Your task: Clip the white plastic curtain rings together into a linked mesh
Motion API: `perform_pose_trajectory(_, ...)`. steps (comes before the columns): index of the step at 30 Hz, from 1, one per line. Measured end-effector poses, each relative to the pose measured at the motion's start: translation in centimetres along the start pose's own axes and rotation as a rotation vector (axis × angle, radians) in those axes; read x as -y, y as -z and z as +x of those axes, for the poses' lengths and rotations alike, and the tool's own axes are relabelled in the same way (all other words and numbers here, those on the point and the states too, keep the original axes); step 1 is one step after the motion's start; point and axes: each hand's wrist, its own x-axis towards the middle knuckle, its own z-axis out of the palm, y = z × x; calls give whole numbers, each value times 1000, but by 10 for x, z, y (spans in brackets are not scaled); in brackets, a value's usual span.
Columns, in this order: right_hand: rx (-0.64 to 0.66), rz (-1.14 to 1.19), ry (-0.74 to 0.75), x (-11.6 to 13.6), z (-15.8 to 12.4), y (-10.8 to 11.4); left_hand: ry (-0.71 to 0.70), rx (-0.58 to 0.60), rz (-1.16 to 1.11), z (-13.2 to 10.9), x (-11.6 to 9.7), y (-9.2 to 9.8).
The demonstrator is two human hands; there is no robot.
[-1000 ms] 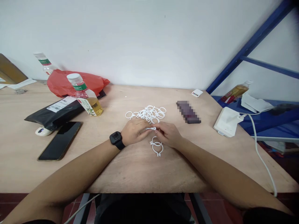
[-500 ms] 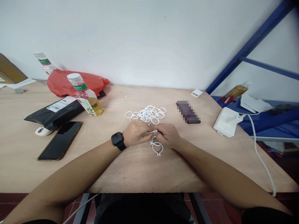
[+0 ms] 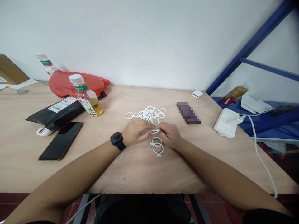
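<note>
My left hand (image 3: 135, 132), with a black watch on its wrist, and my right hand (image 3: 170, 134) meet at the middle of the wooden table (image 3: 140, 168). Both pinch one small white plastic ring (image 3: 155, 131) between their fingertips. Just behind the hands lies a loose pile of white rings (image 3: 148, 114). In front of them, a short chain of linked white rings (image 3: 157, 147) rests on the table, touching my right hand.
A black phone (image 3: 61, 140), a white mouse (image 3: 44, 131), a black parcel (image 3: 58, 112), a bottle of yellow liquid (image 3: 86, 98) and a red bag (image 3: 77, 82) lie left. A blurred dark block (image 3: 188, 112), a white charger with cable (image 3: 227, 122) and a blue metal frame (image 3: 252, 46) are right.
The hands drew slightly toward me with the ring, then shifted back a little; the ring between the fingertips turned. The piles have not moved.
</note>
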Motion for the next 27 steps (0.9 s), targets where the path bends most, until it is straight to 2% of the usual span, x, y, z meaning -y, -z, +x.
perform_pose_trajectory(2,-23,24,1,-3,0,2,133,-64,93,-1,5,5)
perform_pose_trajectory(4,-18,57,7,-6,0,4,329,-87,236,-2,11,9)
perform_pose_trajectory(6,11,82,-5,-8,0,5,472,-29,330,-4,15,12)
perform_pose_trajectory(8,55,93,-31,-9,-1,6,528,44,377,-6,18,12)
perform_pose_trajectory(15,184,112,-45,-7,0,6,526,118,410,-11,21,5)
perform_pose_trajectory(20,253,53,21,-9,0,6,464,9,366,-6,17,9)
perform_pose_trajectory(22,209,49,27,-10,-1,4,400,-30,309,-4,12,11)
perform_pose_trajectory(27,-72,-31,75,-5,-3,-1,174,-2,142,-1,-4,8)
